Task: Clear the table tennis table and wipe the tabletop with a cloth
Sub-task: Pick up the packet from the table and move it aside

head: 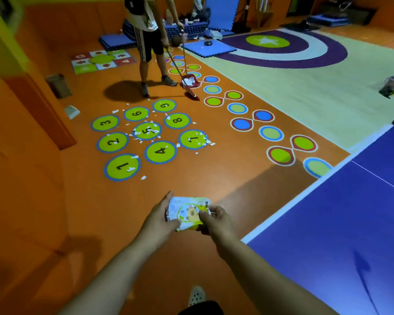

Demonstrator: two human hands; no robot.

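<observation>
A small printed packet [188, 211] is held low over the orange floor [214, 178], just left of the blue table [350, 223]; the left hand [162, 220] clasps its left end, and the right hand [214, 220], fingers curled, pinches its right edge. Farther off, white paper scraps [146, 133] lie scattered over numbered green circles [122, 167]. Beyond them another person [146, 30] stands with a broom [174, 62] and a red dustpan [190, 81], with a grey bin [58, 85] at the far left by the wall.
</observation>
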